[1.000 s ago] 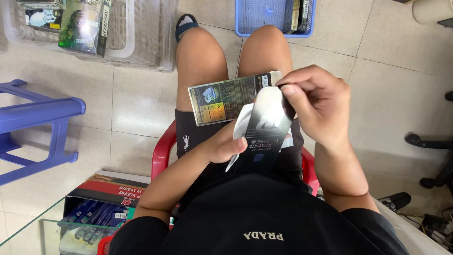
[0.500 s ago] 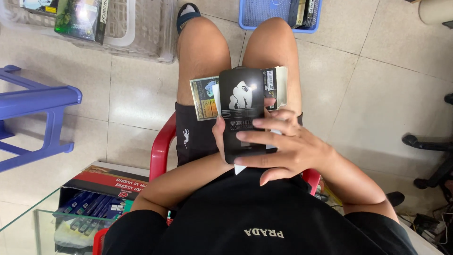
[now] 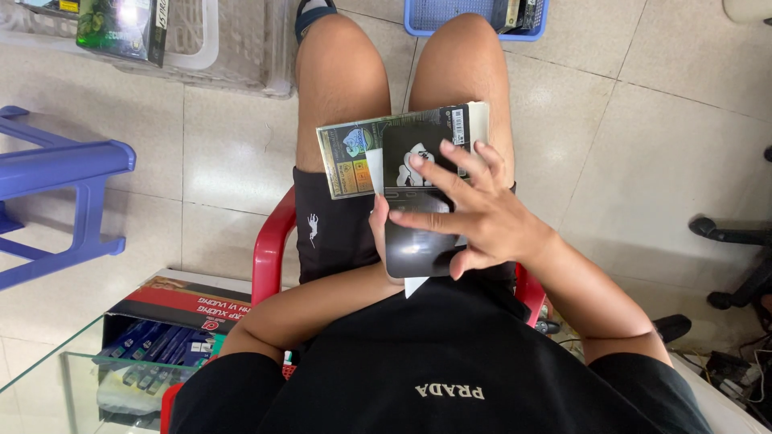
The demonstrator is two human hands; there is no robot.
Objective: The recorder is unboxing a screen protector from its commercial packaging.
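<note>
Seated person on a red chair [image 3: 269, 257], seen from above, both hands over the lap. A black glossy pouch [image 3: 418, 201] lies above the thighs, long axis running away from the body toward the knees; its top end, carrying a white animal figure, points at the knees, its near end at the belly. Right hand [image 3: 474, 213] lies flat on the pouch face, fingers [image 3: 438, 173] spread and pressing down on it, thumb along the lower edge, not pinching. Left hand [image 3: 378, 229] is mostly hidden beneath the pouch; only the thumb side shows along the left edge, supporting it from below, so I cannot tell how those fingers lie. A white slip [image 3: 416, 285] pokes out from under the near end. Under the pouch, crosswise to it, rests a flat green-and-yellow box [image 3: 350, 159], its long axis running thigh to thigh, its right end showing pale past the pouch. Around: blue plastic stool [image 3: 56, 181] well apart to the left, clear plastic basket [image 3: 233, 48] beyond the left knee with a green box [image 3: 121, 28] in it, blue basket [image 3: 474, 20] past the right knee. Near left, a glass desk [image 3: 48, 370] over an open carton [image 3: 181, 309] of blue packets. Black chair base [image 3: 736, 265] at far right.
</note>
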